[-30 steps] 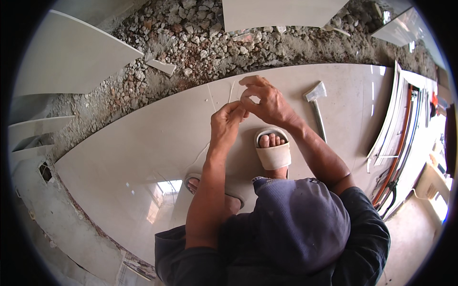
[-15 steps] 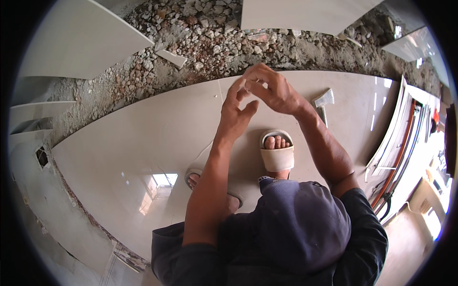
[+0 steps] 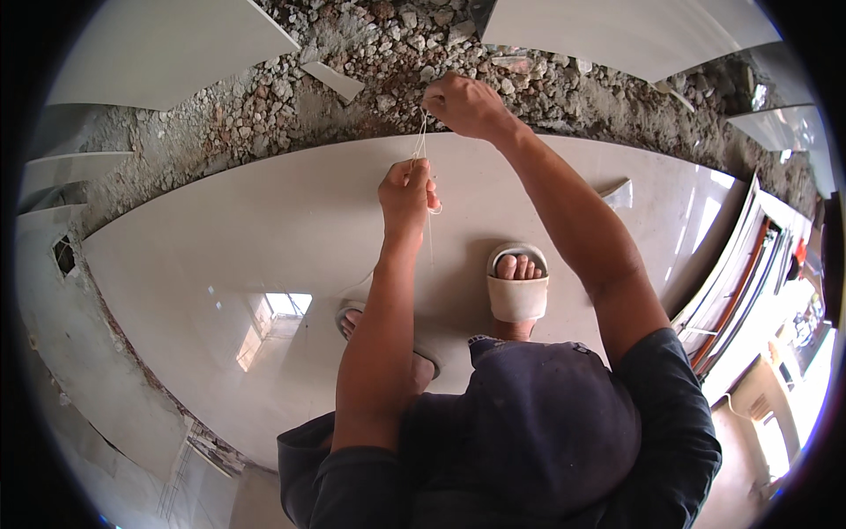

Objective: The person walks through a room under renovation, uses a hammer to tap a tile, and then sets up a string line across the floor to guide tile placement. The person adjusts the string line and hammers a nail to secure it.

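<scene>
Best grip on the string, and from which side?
Probably a fingertip pinch on the string midway between the right hand and left hand, coming from the person's left: the thin strands span that gap exposed, while the right forearm occupies the other side.

Loose rubble (image 3: 256, 108) borders a glossy beige floor (image 3: 203, 238) bearing a hatchet (image 3: 620, 194).

The big slab (image 3: 220, 238) is plain beige. Over its far edge, the string (image 3: 422, 135) is off-white. Beyond the slab, the rubble (image 3: 256, 106) is mottled grey and reddish-brown. On the slab, the right sandal (image 3: 518, 301) has a cream band. Above the slab's near side, the cap (image 3: 555, 423) is dark navy.
</scene>
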`<control>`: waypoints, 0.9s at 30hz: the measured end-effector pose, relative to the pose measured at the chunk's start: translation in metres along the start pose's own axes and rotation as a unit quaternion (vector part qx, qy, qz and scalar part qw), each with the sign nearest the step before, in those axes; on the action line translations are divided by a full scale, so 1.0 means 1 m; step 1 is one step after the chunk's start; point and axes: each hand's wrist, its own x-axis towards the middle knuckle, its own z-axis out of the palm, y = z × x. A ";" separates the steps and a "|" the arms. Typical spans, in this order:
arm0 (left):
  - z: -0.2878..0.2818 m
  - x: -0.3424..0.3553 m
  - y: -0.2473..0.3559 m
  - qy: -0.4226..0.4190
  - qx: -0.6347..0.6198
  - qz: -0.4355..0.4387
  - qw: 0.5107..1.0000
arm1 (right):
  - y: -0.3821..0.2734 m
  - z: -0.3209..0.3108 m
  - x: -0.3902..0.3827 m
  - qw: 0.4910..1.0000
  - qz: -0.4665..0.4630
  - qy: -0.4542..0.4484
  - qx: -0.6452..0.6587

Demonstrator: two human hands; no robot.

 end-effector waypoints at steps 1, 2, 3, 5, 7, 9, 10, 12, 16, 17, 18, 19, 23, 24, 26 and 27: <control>0.000 0.001 0.000 0.005 0.000 -0.002 1.000 | -0.001 0.002 0.001 1.000 -0.007 0.010 -0.023; 0.000 0.000 -0.002 0.008 0.000 -0.011 1.000 | -0.003 0.003 0.001 0.999 -0.001 0.011 -0.030; -0.001 0.000 -0.003 0.010 -0.006 -0.016 1.000 | -0.004 0.005 0.001 0.999 -0.001 0.013 -0.035; -0.002 0.000 -0.007 0.026 0.028 -0.013 0.999 | -0.007 0.009 0.000 0.998 -0.011 0.024 -0.055; -0.003 0.001 -0.010 0.035 0.055 0.004 0.998 | -0.009 0.013 0.000 0.995 -0.032 0.041 -0.086; -0.003 0.001 -0.013 0.039 0.082 0.022 0.996 | -0.009 0.014 0.000 0.995 -0.024 0.035 -0.095; -0.003 0.000 -0.014 0.034 0.081 0.023 0.996 | -0.009 0.014 0.000 0.994 -0.032 0.043 -0.093; -0.003 -0.003 -0.016 0.023 0.082 0.009 0.996 | -0.007 0.014 0.000 0.994 -0.032 0.054 -0.091; -0.001 -0.009 -0.018 0.024 0.082 -0.017 0.996 | -0.003 0.016 -0.004 0.993 -0.033 0.072 -0.086; 0.000 -0.011 -0.018 0.022 0.078 -0.012 0.997 | -0.003 0.017 -0.006 0.993 -0.038 0.083 -0.077; 0.000 -0.012 -0.018 0.020 0.078 -0.018 0.997 | -0.003 0.018 -0.008 0.993 -0.041 0.093 -0.066; 0.001 -0.013 -0.017 0.018 0.075 -0.011 0.997 | -0.003 0.019 -0.010 0.993 -0.041 0.102 -0.053; 0.004 -0.016 -0.009 0.018 0.055 -0.041 0.997 | -0.008 0.017 -0.010 0.997 -0.035 0.048 -0.045; 0.004 -0.016 -0.008 0.019 0.045 -0.046 0.998 | -0.010 0.015 -0.007 0.997 -0.032 0.018 -0.063; 0.004 -0.015 -0.006 0.017 0.032 -0.042 0.998 | -0.010 0.012 -0.003 0.995 -0.040 -0.027 -0.088; 0.003 -0.015 -0.006 0.014 0.024 -0.027 0.999 | -0.009 0.010 -0.001 0.993 -0.052 -0.040 -0.096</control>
